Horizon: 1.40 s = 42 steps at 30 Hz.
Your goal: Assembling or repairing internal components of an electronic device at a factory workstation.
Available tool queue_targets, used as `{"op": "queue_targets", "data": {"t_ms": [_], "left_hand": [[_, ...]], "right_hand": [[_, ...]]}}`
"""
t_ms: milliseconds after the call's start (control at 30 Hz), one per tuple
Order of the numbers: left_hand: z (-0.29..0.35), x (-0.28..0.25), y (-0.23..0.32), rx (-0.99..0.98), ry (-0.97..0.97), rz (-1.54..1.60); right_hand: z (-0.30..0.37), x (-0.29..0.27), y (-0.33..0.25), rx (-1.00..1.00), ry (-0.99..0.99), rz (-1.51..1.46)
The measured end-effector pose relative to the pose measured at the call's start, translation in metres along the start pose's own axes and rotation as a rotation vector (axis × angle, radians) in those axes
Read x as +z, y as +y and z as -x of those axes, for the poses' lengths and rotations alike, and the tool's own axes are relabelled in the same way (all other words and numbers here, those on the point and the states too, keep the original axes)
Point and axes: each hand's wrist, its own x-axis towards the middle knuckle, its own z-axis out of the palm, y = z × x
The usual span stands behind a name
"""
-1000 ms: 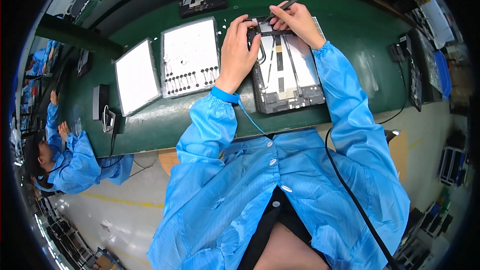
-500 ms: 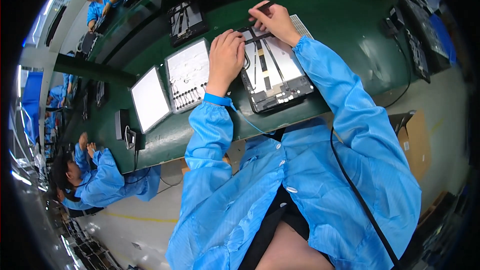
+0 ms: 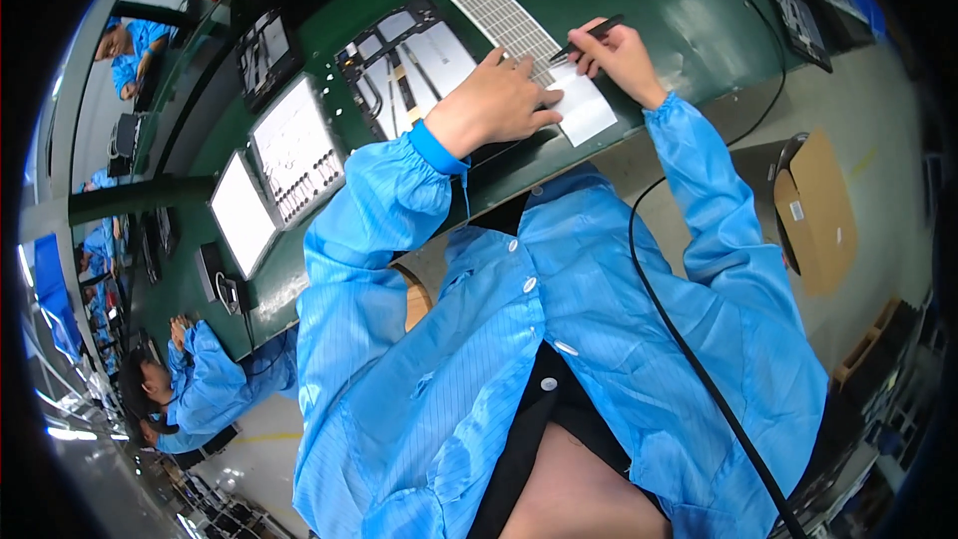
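My right hand [image 3: 621, 60] grips a slim black pointed tool [image 3: 599, 28], its tip low over a sheet of small white stickers [image 3: 496, 10] laid out in a grid. My left hand [image 3: 499, 102] lies with fingers spread across the sheet's near part, where a blank white section [image 3: 587, 118] shows. Left of the sheet is an opened flat electronic device [image 3: 439, 55] with a silver panel, black strips and a dark frame. My left forearm and hand cover its near right corner. A blue band circles my left wrist.
Left of the device, a clear tray [image 3: 289, 130] holds a row of small black-ended parts, beside a white panel [image 3: 242, 215]. Another opened device [image 3: 267, 52] lies farther back. A black cable [image 3: 781, 80] trails off the table's right side. Co-workers in blue sit at left.
Both hands have left the device and moved right to the sticker sheet, which is now largely uncovered. The right hand still has the black tool. The whole view has shifted to the right.
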Motion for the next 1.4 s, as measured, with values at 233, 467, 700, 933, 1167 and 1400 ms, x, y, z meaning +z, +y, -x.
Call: {"op": "queue_targets", "data": {"t_ms": [233,467,700,933,1167,1400], "left_hand": [[-0.011,0.002,0.001,-0.008,-0.131,0.049],[-0.009,0.008,0.001,-0.006,-0.050,0.040],[-0.003,0.017,0.002,-0.023,0.083,0.049],[0.056,-0.026,-0.031,-0.089,0.484,0.337],[0.078,0.030,-0.112,-0.534,0.865,0.359],[0.071,0.041,-0.118,-0.480,0.923,0.347]], "right_hand": [[0.009,0.002,0.000,-0.016,-0.010,0.071],[0.004,0.000,0.001,0.008,-0.059,0.076],[-0.014,0.001,-0.003,0.054,0.052,-0.176],[-0.093,0.067,-0.034,-0.084,-0.006,-0.142],[-0.151,0.126,-0.021,-0.120,-0.071,-0.033],[-0.154,0.126,-0.009,-0.091,-0.066,0.059]]}}
